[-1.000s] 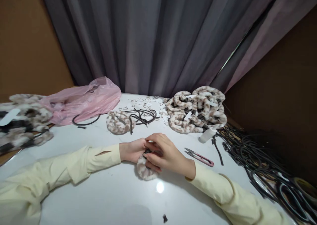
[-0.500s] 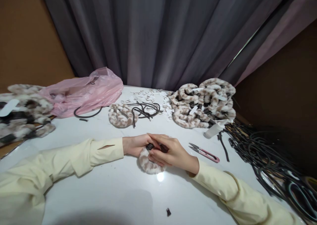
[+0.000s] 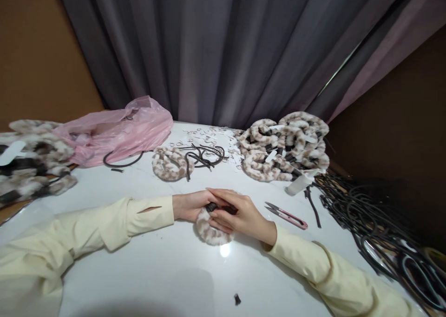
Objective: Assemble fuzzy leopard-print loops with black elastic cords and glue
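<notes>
A white and brown fluffy ring [image 3: 212, 233] with a dark ribbed section rests low over the table in front of me. My left hand [image 3: 195, 204] is closed on its far left side, with the fingertips hidden. Over the ring lies my right hand [image 3: 240, 214], its fingers bent around the fur and the dark part, covering much of both. To the right of that hand are thread snips [image 3: 287, 215] with pink handles. Behind my hands sits another fluffy ring [image 3: 169, 164] beside several dark cords [image 3: 209, 156].
Fluffy rings with white tags form a pile [image 3: 285, 145] at the back right and another heap [image 3: 35, 163] at left. A pink plastic bag [image 3: 121, 131], small metal rings [image 3: 209, 133], a whitish bottle [image 3: 298, 184], a cord tangle [image 3: 351, 210] and a dark scrap [image 3: 237, 299] lie around.
Both hands keep nearly the same hold on the fluffy ring. The right wrist has shifted very slightly left; nothing else has visibly moved apart from a small shift of the view.
</notes>
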`<state>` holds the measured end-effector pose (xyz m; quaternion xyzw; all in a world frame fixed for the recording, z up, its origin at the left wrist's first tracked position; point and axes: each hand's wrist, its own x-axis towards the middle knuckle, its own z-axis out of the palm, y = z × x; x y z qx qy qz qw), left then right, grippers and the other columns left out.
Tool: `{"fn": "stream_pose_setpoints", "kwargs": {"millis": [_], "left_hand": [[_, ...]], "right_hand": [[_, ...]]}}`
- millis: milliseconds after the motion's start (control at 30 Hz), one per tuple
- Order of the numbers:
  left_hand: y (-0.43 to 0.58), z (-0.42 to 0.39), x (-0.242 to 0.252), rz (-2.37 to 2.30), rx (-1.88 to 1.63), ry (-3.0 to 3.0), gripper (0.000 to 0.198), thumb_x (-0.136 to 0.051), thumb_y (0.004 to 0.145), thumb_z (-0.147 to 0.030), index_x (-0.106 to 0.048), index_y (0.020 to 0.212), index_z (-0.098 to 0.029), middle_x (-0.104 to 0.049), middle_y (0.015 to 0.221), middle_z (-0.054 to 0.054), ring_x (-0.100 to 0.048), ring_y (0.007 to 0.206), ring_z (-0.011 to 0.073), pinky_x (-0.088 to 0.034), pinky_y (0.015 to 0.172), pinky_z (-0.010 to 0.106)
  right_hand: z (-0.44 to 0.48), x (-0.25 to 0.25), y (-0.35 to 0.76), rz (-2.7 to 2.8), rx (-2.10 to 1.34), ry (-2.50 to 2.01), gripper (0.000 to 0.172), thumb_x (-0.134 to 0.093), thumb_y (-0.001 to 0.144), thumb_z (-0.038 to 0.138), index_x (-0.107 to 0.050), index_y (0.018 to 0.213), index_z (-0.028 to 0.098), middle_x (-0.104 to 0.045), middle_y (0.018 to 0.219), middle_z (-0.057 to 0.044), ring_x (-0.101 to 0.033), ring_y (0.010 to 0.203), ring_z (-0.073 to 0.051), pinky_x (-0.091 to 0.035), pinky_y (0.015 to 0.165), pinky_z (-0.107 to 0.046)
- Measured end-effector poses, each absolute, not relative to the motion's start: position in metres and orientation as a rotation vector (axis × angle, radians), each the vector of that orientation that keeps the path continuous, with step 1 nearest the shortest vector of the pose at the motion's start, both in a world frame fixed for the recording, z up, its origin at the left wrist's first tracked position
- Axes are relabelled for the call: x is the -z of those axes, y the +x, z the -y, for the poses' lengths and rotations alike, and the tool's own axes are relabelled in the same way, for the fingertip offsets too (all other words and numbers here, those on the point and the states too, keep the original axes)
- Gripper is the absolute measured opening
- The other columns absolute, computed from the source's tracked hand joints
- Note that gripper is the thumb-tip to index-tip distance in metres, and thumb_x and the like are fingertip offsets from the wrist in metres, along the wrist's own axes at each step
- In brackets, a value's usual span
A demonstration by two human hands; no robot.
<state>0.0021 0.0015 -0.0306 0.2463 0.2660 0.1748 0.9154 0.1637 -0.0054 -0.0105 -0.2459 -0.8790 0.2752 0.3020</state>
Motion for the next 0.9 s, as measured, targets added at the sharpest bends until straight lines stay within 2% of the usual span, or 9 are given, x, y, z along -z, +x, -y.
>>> {"fn": "stream_pose_setpoints", "kwargs": {"millis": [200, 367, 433, 500, 567, 633, 900], "left_hand": [[0.002, 0.001, 0.019, -0.479, -0.400, 0.555, 0.017, -0.052, 0.069, -0.012, -0.063, 0.082, -0.013, -0.065, 0.063, 0.005, -0.062, 0.065, 0.0189, -0.049, 0.074, 0.035], [-0.013, -0.011, 0.009, -0.522, -0.430, 0.711, 0.013, -0.054, 0.062, -0.008, -0.061, 0.071, -0.014, -0.064, 0.068, 0.003, -0.061, 0.069, 0.0167, -0.046, 0.075, 0.031], [-0.022, -0.017, 0.001, -0.555, -0.367, 0.791, 0.017, -0.057, 0.061, -0.005, -0.061, 0.075, -0.014, -0.065, 0.070, 0.003, -0.061, 0.065, 0.0144, -0.045, 0.074, 0.028], [-0.030, -0.021, -0.010, -0.627, -0.262, 0.975, 0.016, -0.060, 0.066, -0.009, -0.059, 0.081, -0.015, -0.066, 0.071, 0.003, -0.061, 0.064, 0.0131, -0.044, 0.071, 0.025], [-0.036, -0.023, -0.021, -0.757, -0.196, 1.157, 0.009, -0.060, 0.073, -0.019, -0.059, 0.080, -0.014, -0.066, 0.069, 0.002, -0.060, 0.063, 0.0122, -0.042, 0.065, 0.023], [-0.040, -0.022, -0.031, -0.841, -0.199, 1.357, 0.014, -0.057, 0.078, -0.026, -0.059, 0.078, -0.013, -0.066, 0.069, 0.002, -0.059, 0.063, 0.0113, -0.041, 0.062, 0.021], [-0.039, -0.014, -0.043, -0.938, -0.225, 1.724, 0.025, -0.055, 0.081, -0.038, -0.061, 0.081, -0.013, -0.062, 0.066, 0.001, -0.052, 0.058, 0.0086, -0.037, 0.053, 0.017]], "right_hand": [[0.007, 0.019, 0.166, 2.340, -0.622, -0.656, 0.056, -0.060, 0.081, 0.022, -0.037, 0.133, 0.024, -0.056, 0.116, -0.008, -0.054, 0.105, -0.018, -0.047, 0.088, -0.032], [0.010, 0.021, 0.167, 2.292, -0.454, -0.683, 0.046, -0.055, 0.084, 0.015, -0.040, 0.127, 0.023, -0.058, 0.097, -0.006, -0.055, 0.092, -0.016, -0.049, 0.079, -0.028], [0.009, 0.022, 0.167, 2.267, -0.366, -0.669, 0.038, -0.054, 0.084, 0.014, -0.044, 0.121, 0.021, -0.059, 0.088, -0.004, -0.054, 0.085, -0.017, -0.049, 0.074, -0.028], [0.007, 0.022, 0.166, 2.236, -0.290, -0.653, 0.029, -0.054, 0.085, 0.015, -0.048, 0.113, 0.019, -0.058, 0.082, -0.004, -0.052, 0.079, -0.017, -0.049, 0.070, -0.028], [0.005, 0.022, 0.165, 2.207, -0.245, -0.632, 0.023, -0.055, 0.085, 0.018, -0.050, 0.107, 0.017, -0.058, 0.081, -0.005, -0.051, 0.076, -0.017, -0.048, 0.067, -0.029], [0.004, 0.023, 0.164, 2.189, -0.246, -0.623, 0.020, -0.056, 0.084, 0.018, -0.051, 0.103, 0.017, -0.059, 0.083, -0.007, -0.051, 0.077, -0.018, -0.047, 0.067, -0.030], [0.007, 0.021, 0.165, 2.148, -0.260, -0.589, 0.017, -0.054, 0.085, 0.013, -0.051, 0.101, 0.018, -0.059, 0.084, -0.008, -0.051, 0.076, -0.017, -0.047, 0.065, -0.030]]}}
